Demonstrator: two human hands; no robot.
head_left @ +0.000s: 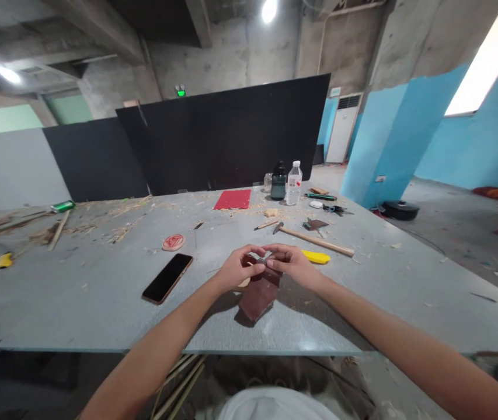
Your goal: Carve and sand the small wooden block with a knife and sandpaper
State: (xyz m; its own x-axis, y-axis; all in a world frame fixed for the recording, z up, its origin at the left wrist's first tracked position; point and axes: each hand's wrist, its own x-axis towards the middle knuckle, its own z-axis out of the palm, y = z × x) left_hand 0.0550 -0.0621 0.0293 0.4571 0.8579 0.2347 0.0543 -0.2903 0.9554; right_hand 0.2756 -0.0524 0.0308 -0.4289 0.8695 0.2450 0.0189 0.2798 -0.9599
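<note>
A piece of reddish-brown sandpaper (260, 296) hangs down from between my two hands, just above the near part of the table. My left hand (242, 268) pinches its upper edge, thumb towards the middle. From the other side my right hand (290, 265) grips the same edge, its fingertips almost meeting the left ones. Something greyish shows between the thumbs, too small to make out. Below the left hand a pale tan piece (243, 284) is partly hidden. A yellow-handled tool (316, 256) lies just beyond my right hand, partly covered by it.
Left of my hands lies a phone (169, 278), with a round red-marked disc (173, 242) behind it. A hammer (316, 239) lies at the right. Farther back are a red sheet (232, 199), a dark bottle (278, 184) and a clear water bottle (294, 185). Wood shavings litter the table (112, 321).
</note>
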